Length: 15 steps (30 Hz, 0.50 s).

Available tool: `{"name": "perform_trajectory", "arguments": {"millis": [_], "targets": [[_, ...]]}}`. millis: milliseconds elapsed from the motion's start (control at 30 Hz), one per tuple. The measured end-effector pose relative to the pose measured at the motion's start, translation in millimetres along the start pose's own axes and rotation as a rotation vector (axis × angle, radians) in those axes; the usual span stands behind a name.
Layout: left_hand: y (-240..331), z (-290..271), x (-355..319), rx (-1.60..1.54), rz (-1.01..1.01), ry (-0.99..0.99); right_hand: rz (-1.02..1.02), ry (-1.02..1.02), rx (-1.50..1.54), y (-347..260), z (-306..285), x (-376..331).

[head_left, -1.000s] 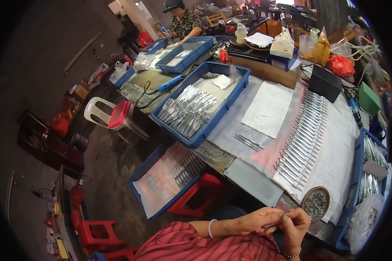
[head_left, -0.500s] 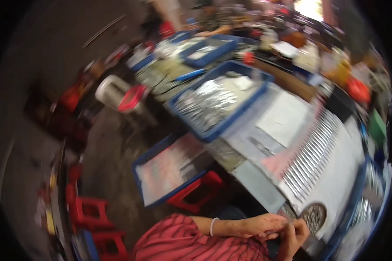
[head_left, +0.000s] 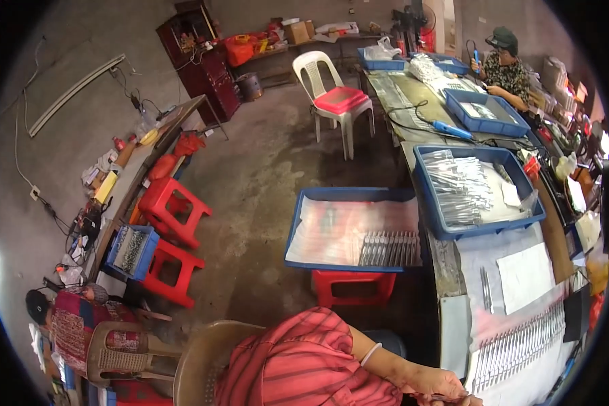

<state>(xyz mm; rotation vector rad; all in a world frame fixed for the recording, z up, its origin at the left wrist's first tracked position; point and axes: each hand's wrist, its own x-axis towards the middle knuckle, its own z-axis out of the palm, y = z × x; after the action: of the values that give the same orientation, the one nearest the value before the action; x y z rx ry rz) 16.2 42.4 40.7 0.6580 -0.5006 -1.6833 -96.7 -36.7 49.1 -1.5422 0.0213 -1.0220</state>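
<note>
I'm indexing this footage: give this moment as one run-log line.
left hand: at lower edge; right hand: mostly cut off; grip: unclear; nearby: metal tools in row on white sheet

The wall [head_left: 68, 74] is grey; the floor [head_left: 250, 203] (brownish) looks stained.

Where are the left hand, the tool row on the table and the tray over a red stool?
Left hand [head_left: 434, 381]: head view, its back.
Tool row [head_left: 518, 349]: head view, its middle.
Tray [head_left: 355, 194]: head view, far wall.

One tabletop tool row [head_left: 517, 349], two co-workers [head_left: 509, 73]
</note>
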Motion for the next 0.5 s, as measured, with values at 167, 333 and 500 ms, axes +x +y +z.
{"name": "perform_trajectory", "arguments": {"millis": [167, 333, 500], "targets": [[-1.2, -7.0, -0.4, -0.013, -0.039, -0.04, 0.526, 0.299, -0.191, -11.2, 2.8, -9.6], [-11.9, -9.9, 0.7, -0.036, 0.001, 0.0, 0.558, 0.277, -0.056, -3.0, -6.9, -17.3], [-5.2, -8.5, -4.3, -0.01, -0.037, -0.012, 0.543, 0.201, -0.095, 5.2, -18.7, -21.5]]}}
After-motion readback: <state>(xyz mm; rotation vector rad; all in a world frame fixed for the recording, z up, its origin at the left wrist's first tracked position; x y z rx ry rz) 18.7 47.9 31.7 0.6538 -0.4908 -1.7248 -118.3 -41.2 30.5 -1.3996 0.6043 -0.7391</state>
